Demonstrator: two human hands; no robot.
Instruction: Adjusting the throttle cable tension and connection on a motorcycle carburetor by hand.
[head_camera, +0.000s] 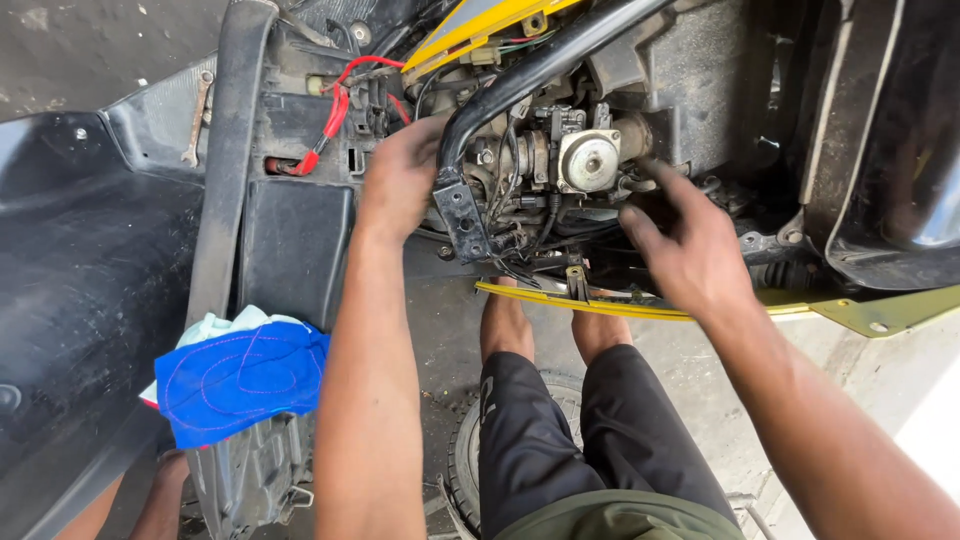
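With panels off, the left hand gripped the black frame tube while the right hand's spread fingers touched the carburettor at three o'clock, still mounted.

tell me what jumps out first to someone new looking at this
Both bare hands reach into an opened scooter's engine bay at the top centre: the left hand by the black frame tube, the right hand just under the round metal carburettor. A bright blue cloth lies lower left.
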